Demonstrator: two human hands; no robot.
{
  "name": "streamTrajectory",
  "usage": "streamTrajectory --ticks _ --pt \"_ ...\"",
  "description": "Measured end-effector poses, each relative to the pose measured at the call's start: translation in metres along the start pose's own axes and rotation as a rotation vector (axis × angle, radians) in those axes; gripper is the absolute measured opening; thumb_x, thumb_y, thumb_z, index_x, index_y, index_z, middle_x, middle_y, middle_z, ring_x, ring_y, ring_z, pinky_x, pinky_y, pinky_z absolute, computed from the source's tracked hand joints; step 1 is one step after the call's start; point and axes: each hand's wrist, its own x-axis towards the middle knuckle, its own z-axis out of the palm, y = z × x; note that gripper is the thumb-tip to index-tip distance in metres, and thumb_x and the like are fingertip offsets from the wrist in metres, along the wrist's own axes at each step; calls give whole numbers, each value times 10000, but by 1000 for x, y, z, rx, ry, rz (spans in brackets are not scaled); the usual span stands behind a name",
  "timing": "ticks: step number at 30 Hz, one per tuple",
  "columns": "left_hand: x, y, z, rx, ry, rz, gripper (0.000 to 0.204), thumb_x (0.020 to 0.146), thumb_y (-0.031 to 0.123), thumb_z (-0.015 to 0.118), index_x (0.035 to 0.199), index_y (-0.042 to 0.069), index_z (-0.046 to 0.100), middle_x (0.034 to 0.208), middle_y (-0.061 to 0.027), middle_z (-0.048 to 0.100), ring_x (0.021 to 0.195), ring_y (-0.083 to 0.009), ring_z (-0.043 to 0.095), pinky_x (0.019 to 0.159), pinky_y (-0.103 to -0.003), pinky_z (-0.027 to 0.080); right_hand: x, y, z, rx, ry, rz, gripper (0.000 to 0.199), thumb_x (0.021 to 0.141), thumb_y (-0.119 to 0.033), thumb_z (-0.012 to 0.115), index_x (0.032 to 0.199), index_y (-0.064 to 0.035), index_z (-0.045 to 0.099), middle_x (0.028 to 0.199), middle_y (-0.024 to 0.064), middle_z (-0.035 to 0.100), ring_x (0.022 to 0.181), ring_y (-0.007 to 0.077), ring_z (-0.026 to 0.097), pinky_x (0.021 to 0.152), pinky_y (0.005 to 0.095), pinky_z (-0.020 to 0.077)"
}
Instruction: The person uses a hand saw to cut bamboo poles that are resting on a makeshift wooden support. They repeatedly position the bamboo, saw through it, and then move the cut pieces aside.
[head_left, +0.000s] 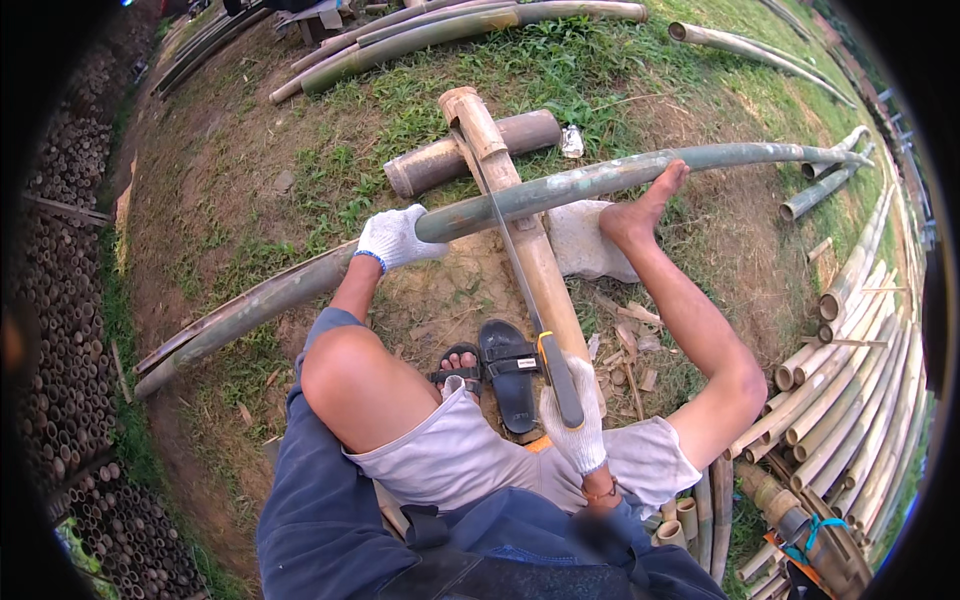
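Note:
A long green bamboo pole (590, 180) slants across in front of me. Wrapped around it left of the middle is my left hand (393, 238), in a white knit glove. My right hand (578, 425), gloved too, is closed on the yellow-and-grey handle of a handsaw (520, 275). Its long blade lies across the pole, right of my left hand. Beneath the pole runs a pale bamboo support (545, 280), its far end propped on a thick brown bamboo piece (440, 167). My bare right foot (650, 205) presses against the pole. How deep the blade sits, I cannot tell.
A flat stone (590, 240) lies beside the support. An unworn black sandal (510, 380) is by my left foot. Cut bamboo poles (850, 380) are piled at right, more poles (430, 40) at the far side. Stacked bamboo (70, 270) lines the left edge.

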Motion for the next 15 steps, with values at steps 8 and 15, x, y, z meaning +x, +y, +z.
streamTrajectory --ticks 8,15 --pt "2 -3 -4 -58 -114 23 899 757 848 829 1348 172 771 1245 -204 825 1165 -408 790 1029 -512 613 94 39 65 64 62 -69 568 992 -36 765 1520 -28 559 1416 222 672 1322 406 696 1111 436 565" --pt "17 -10 -11 -101 -201 31 904 769 830 848 1362 152 778 1208 -201 833 1139 -407 795 1026 -509 613 -54 -14 -28 -137 -52 69 569 971 15 742 1511 14 562 1411 224 666 1315 370 701 1135 435 550"
